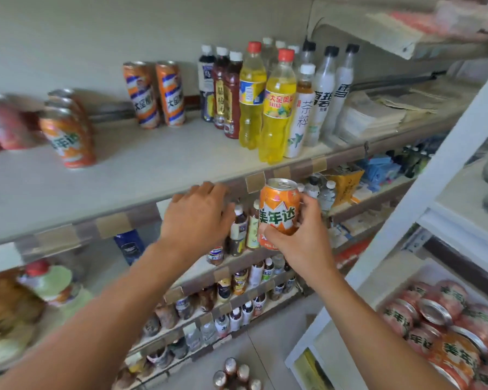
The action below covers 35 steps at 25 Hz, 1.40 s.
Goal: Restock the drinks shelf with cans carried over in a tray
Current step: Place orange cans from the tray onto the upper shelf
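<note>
My right hand [304, 235] grips an orange soda can [278, 212] upright, just below the front edge of the drinks shelf [152, 170]. My left hand [199, 216] rests with relaxed fingers on that shelf edge, to the left of the can, and holds nothing. On the shelf's left stands a row of matching orange cans [68, 136], with pink cans [3, 125] beside them. At the lower right, a tray [392, 294] holds several more orange and pink cans [448, 333], lying on their sides.
Two tall orange-and-white cans [155, 94] stand at the shelf's back. Several bottles [268, 99] crowd its right half, with stacked papers [378, 114] beyond. Lower shelves hold small bottles [237, 294]. A white shelf post [434, 178] rises on the right.
</note>
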Motion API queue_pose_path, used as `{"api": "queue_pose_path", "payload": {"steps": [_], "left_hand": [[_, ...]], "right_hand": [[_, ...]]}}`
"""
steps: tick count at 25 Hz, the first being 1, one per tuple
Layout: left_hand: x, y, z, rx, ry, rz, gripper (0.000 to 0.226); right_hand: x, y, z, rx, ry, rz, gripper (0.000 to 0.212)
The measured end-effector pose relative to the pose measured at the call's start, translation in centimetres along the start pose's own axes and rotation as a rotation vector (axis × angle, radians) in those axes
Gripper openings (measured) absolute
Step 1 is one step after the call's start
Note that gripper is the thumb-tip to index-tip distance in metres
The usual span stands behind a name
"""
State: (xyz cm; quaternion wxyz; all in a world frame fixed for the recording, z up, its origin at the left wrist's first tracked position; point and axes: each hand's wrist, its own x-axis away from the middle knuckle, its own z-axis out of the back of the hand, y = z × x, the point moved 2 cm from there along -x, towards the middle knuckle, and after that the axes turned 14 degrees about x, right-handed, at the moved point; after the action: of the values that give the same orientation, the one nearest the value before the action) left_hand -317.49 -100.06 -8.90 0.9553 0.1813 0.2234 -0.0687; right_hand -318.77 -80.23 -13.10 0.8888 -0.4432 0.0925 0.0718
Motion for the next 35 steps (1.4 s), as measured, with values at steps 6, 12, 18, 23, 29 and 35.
{"api": "queue_pose_path", "payload": {"steps": [6,12,18,23,29,35], "left_hand": [[0.8,-7.5,6.5,-0.058,0.129,0.171,0.03],[2.0,-15.9,11.3,-0.132,0.205,0.333,0.032],[2.5,-23.6,13.4,-0.135,0.208,0.46,0.035],[2.3,-27.1,13.5,-0.126,0.202,0.462,0.035],[0.8,-29.0,13.5,-0.111,0.188,0.456,0.036],[0.0,-29.6,13.6,-0.082,0.179,0.466,0.037]], "right_hand": [[-4.1,-7.9,-6.6,-0.011,-0.091,0.153,0.075],[-6.2,-15.8,-14.3,-0.063,-0.195,0.314,0.077],[-7.8,-21.9,-22.6,0.004,-0.227,0.448,0.08],[-9.3,-23.5,-26.7,0.019,-0.224,0.429,0.076],[-10.8,-23.5,-28.0,0.058,-0.261,0.393,0.08],[-11.5,-23.6,-29.0,0.016,-0.291,0.361,0.084]]}}
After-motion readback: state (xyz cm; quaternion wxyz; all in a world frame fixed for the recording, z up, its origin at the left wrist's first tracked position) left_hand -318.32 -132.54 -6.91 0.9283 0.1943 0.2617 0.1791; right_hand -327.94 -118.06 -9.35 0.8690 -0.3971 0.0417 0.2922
